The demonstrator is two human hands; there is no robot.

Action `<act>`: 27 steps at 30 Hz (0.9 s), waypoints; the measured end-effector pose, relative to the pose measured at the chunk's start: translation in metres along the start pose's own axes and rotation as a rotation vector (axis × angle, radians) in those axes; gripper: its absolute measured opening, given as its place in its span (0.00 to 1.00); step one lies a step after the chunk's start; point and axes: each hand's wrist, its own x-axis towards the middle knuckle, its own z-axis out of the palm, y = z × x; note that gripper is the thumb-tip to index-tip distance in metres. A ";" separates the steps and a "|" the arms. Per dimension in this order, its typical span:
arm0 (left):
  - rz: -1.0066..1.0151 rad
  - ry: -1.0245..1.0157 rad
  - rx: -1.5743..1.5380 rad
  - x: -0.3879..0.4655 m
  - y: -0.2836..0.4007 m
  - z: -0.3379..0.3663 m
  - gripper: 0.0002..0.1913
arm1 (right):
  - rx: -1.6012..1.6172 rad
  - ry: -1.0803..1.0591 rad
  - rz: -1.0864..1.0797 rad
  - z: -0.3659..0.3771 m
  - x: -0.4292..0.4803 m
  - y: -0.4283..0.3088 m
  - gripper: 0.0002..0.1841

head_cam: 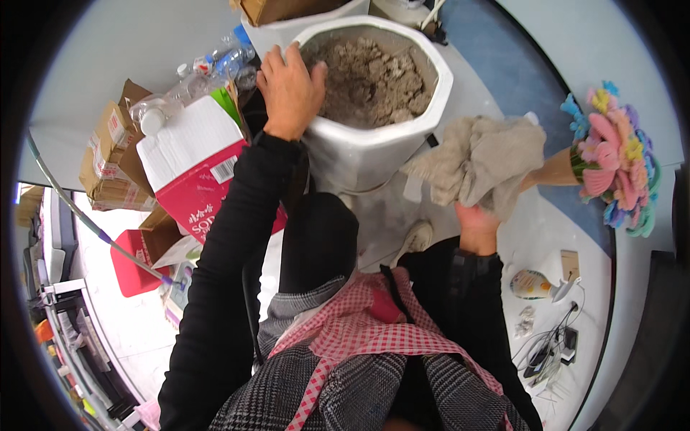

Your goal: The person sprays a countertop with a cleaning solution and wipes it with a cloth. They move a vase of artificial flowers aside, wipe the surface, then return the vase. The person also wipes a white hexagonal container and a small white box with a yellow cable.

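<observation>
A white octagonal planter (366,156) stands before me, filled with dry, clumpy brown soil (377,81). My left hand (294,89) lies over its left rim, fingers spread, the thumb on the soil side. To the planter's right, my right hand (477,218) holds a crumpled beige cloth (485,156). The cloth hides most of those fingers and hangs in front of the wrapped stem of a colourful bouquet of fuzzy craft flowers (614,156).
Left of the planter are a red-and-white carton (188,156), brown cardboard boxes (116,156) and plastic bottles (232,59). A pole (81,215) slants there. At right, a spray bottle (533,285) and tangled cables (550,345) lie on the floor. Another white planter (312,29) stands behind.
</observation>
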 end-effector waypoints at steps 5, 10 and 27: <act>-0.226 -0.132 -0.060 0.002 -0.017 0.009 0.29 | -0.143 -0.028 -0.161 0.050 -0.004 0.010 0.30; -0.311 -0.175 -0.084 0.012 -0.023 0.023 0.26 | -0.231 -0.049 -0.154 0.040 -0.005 0.004 0.30; -0.409 -0.322 -0.281 -0.003 -0.006 -0.018 0.26 | -0.553 0.135 -0.087 -0.050 0.097 -0.061 0.31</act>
